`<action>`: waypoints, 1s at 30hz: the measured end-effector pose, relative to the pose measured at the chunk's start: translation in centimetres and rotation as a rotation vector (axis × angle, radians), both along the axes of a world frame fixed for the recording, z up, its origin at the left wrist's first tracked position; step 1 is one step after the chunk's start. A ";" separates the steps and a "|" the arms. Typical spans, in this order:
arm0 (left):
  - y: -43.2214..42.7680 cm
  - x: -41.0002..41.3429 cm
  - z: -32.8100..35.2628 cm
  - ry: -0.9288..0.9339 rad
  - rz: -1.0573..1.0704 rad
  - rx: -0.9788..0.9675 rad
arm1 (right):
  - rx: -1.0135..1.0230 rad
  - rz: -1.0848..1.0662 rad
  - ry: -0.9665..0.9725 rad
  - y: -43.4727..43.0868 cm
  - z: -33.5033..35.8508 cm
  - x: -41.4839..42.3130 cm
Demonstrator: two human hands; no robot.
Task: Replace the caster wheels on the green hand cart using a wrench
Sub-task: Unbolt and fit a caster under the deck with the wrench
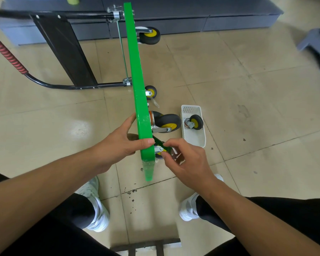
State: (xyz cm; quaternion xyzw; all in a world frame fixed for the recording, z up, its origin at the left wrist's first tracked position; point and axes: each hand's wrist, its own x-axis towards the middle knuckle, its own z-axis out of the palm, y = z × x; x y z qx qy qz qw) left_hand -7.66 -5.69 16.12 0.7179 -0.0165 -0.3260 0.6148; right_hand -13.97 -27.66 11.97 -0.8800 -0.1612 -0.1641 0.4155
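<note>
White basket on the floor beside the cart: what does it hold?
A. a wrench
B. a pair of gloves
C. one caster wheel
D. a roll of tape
C: a single caster wheel with a yellow hub lies inside the white basket, towards its far end.

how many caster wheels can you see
5 caster wheels. Four on the green hand cart: far end, middle, a larger one nearer, one partly hidden at the right hand. One in the white basket.
</note>
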 end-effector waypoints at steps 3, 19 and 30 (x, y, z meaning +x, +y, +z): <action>0.0 0.0 0.1 -0.001 -0.001 0.000 | 0.001 -0.020 -0.003 -0.1 0.0 0.3; 0.0 0.0 0.3 0.003 0.001 0.011 | 0.087 -0.018 0.113 -0.8 0.2 0.6; 0.0 0.0 0.4 0.001 0.000 0.009 | -0.014 0.132 -0.005 -1.6 -0.6 2.6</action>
